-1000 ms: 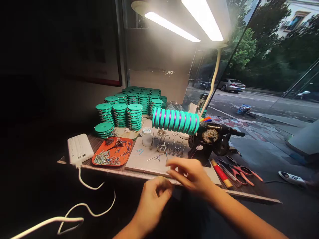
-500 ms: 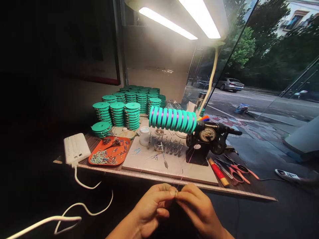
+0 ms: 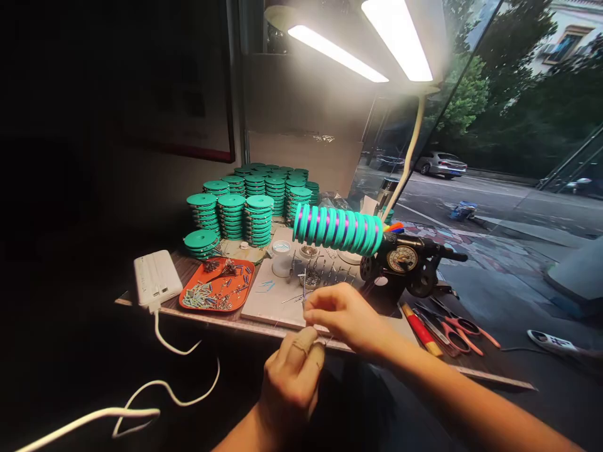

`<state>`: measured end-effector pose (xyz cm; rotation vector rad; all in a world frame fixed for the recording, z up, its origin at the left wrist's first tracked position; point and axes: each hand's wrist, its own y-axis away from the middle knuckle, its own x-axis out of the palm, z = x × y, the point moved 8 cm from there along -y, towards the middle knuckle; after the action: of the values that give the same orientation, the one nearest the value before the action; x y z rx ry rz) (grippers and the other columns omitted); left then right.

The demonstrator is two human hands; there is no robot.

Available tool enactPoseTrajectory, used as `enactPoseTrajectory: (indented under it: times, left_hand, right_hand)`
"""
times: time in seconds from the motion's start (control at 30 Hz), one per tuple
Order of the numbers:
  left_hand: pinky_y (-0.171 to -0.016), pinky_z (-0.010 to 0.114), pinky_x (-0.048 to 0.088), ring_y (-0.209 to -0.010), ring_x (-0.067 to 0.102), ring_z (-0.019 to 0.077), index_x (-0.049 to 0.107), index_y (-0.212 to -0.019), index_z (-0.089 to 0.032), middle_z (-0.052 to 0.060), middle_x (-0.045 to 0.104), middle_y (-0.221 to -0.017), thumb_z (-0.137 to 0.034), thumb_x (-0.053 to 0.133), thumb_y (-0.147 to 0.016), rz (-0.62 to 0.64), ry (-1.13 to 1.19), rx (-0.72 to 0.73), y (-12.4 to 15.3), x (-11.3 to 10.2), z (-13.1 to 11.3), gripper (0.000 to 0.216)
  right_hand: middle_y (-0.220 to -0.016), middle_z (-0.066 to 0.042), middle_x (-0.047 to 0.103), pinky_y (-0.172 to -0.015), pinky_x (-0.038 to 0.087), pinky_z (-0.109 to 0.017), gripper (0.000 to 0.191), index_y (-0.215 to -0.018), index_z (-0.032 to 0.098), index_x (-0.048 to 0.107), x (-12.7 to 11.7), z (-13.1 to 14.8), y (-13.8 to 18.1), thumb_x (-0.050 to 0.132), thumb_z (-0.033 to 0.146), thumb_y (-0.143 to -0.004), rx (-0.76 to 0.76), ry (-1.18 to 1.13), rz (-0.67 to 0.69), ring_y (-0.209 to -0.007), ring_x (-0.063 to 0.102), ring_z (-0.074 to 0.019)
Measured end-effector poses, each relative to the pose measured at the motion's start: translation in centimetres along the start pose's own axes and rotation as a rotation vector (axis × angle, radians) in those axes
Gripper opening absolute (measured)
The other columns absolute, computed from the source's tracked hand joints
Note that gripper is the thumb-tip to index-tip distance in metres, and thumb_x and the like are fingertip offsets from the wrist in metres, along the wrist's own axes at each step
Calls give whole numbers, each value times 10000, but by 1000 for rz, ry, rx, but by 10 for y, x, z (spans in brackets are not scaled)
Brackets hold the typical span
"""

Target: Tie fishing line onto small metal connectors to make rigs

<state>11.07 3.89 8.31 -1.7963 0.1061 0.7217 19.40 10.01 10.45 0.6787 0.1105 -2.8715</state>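
My left hand point(image 3: 296, 370) is closed below the table's front edge, knuckles up. Whatever its fingers pinch is hidden or too small to name. Just above it, my right hand point(image 3: 346, 317) reaches over the front of the pale board point(image 3: 264, 307). Its thumb and fingers are pressed together at the lower end of a thin upright metal rod point(image 3: 304, 277); I cannot make out what they grip. Behind the hands stands a black hand-cranked winder point(image 3: 402, 258) with a dial. Several teal foam spools point(image 3: 336, 229) sit side by side on its shaft.
An orange tray point(image 3: 219, 289) of small metal and tube parts lies to the left, beside a white power bank point(image 3: 157, 276) with a cable. Stacked teal spools point(image 3: 230, 216) fill the back. Pink-handled scissors point(image 3: 464, 333) and a red-and-yellow stick point(image 3: 421, 329) lie right. A lamp point(image 3: 400, 44) hangs overhead.
My hands met fingertip to fingertip below the table edge before. Now the right hand has moved up and forward over the board, and the left has turned knuckles up. The view has shifted slightly.
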Motion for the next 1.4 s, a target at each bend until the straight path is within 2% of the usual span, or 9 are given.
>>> enactPoseTrajectory:
  times: [0.13,0.27,0.47,0.67,0.87,1.03,1.17,1.27,1.4]
  left_hand:
    - [-634,238,437,-706,527,161,632,-705,-163,58,611,-721,-77,524,-710,163,565,-549,-3,17,36,138]
    - [-390,137,234,-501,339,62,566,-593,-127,-9,467,-595,-134,615,-607,368,1307,-1407,32,59,40,51]
    - [-376,113,114,-461,260,17,506,-590,-119,-27,391,-618,-216,646,-556,440,1517,-1562,38,68,26,173]
    - [-408,133,239,-521,363,51,540,-569,-127,-17,415,-637,-163,636,-633,356,1308,-1299,25,58,32,121]
    - [-636,265,462,-731,541,168,607,-767,-131,91,522,-834,-44,450,-759,148,274,-304,-2,12,18,180]
    - [-627,285,472,-731,569,202,620,-851,-121,131,624,-835,-14,460,-732,17,117,-43,-6,-4,4,226]
    - [-527,191,402,-591,487,113,615,-638,-143,25,570,-626,-66,544,-704,190,803,-818,2,24,47,124]
    - [-356,105,199,-472,362,37,574,-577,-120,-8,510,-600,-97,636,-605,305,1430,-1520,33,57,41,72]
    - [-349,79,148,-440,313,3,555,-583,-93,-7,463,-608,-132,657,-564,379,1599,-1675,41,66,30,110]
  right_hand:
    - [-563,6,560,-427,346,-192,82,-656,121,590,3,-3,-6,535,119,-717,-47,57,13,-455,437,-83]
    - [-652,-55,622,-497,375,-244,152,-776,129,610,-8,26,57,464,118,-814,-683,601,-313,-528,490,-123]
    - [-560,-39,582,-454,344,-261,166,-767,133,618,21,2,97,466,102,-826,-963,813,-423,-488,451,-133]
    - [-615,-7,545,-539,451,-227,232,-644,177,566,21,-55,84,512,316,-822,-228,35,-329,-577,542,-133]
    - [-671,-17,620,-616,431,-230,136,-698,161,602,2,-3,56,506,205,-784,-144,-11,-152,-655,558,-142]
    - [-498,29,505,-441,364,-192,146,-554,141,529,6,8,-10,534,135,-700,-14,-35,41,-465,448,-91]
    - [-642,-13,588,-497,380,-215,85,-699,139,585,-1,4,6,520,135,-753,-174,110,-110,-511,461,-95]
    - [-648,-46,610,-511,384,-240,148,-771,142,600,-3,25,60,463,105,-815,-703,559,-353,-548,486,-123]
    - [-590,-50,606,-470,358,-262,181,-791,138,618,22,12,98,455,64,-815,-1019,921,-414,-509,471,-136]
